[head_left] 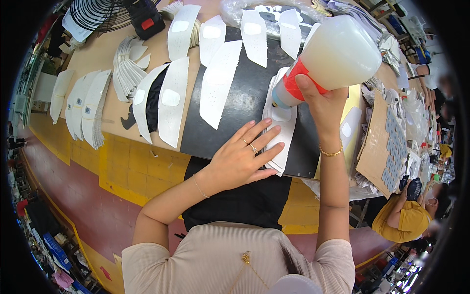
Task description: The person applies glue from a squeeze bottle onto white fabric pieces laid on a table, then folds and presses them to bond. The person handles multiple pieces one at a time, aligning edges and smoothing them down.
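My right hand (325, 108) is wrapped round a large translucent squeeze bottle (345, 51) with a red band, tipped with its narrow end down. Its tip is at a small stack of long white curved pieces (288, 128), close to a pale oval patch (281, 114) on the top one. Whether the tip touches the patch I cannot tell. My left hand (232, 159) lies over the left edge of this stack, fingers spread and stretched out, holding nothing. The stack rests on a black board (200, 134).
Several similar white pieces (220, 85) lie across the board and beyond it. Bundles of them (93, 112) stand at left. A black fan-like wire coil (105, 14) is at far left. Cardboard with grey oval patches (379, 144) lies at right. Another person in yellow (404, 218) is further right.
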`<action>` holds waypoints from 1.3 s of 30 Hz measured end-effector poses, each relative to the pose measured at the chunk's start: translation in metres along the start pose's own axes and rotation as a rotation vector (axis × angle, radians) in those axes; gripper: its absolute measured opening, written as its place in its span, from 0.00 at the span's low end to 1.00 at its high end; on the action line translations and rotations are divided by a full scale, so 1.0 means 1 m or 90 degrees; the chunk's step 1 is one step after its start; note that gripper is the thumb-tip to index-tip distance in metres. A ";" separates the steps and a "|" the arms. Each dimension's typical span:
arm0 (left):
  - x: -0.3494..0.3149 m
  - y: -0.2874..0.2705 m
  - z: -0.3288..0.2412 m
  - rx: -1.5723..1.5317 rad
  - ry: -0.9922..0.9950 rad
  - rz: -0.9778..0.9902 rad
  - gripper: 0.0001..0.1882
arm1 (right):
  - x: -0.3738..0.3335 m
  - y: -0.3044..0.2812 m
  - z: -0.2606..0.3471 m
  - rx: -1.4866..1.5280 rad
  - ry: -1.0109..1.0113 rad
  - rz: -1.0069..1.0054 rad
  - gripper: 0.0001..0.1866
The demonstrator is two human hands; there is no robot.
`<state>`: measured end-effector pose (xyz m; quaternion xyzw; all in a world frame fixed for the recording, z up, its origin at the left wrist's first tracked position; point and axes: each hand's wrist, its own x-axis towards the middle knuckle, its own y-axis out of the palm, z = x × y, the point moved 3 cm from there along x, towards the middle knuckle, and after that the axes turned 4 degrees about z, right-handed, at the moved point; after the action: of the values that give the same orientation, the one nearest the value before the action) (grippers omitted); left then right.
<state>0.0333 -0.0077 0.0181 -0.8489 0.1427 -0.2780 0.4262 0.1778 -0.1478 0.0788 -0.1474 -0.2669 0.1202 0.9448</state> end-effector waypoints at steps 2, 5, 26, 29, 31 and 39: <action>-0.001 0.000 0.000 -0.002 -0.005 0.003 0.29 | 0.002 -0.003 0.006 -0.043 -0.015 0.020 0.17; 0.000 0.001 0.000 -0.006 -0.006 0.004 0.31 | 0.002 -0.015 0.008 -0.095 -0.042 0.027 0.17; -0.001 -0.002 0.000 -0.011 -0.012 -0.008 0.27 | -0.002 0.012 0.032 -0.147 -0.135 0.110 0.16; -0.002 -0.001 -0.001 -0.010 -0.017 -0.008 0.27 | -0.005 0.007 0.029 -0.098 -0.192 0.091 0.17; 0.000 -0.002 0.000 -0.011 -0.013 -0.004 0.27 | -0.007 0.002 0.024 -0.127 -0.158 0.085 0.18; -0.001 0.000 0.000 -0.012 -0.017 0.001 0.27 | -0.016 -0.014 0.013 -0.142 -0.129 0.032 0.20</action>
<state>0.0323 -0.0068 0.0177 -0.8566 0.1405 -0.2646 0.4201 0.1601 -0.1626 0.0866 -0.2449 -0.3688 0.1278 0.8875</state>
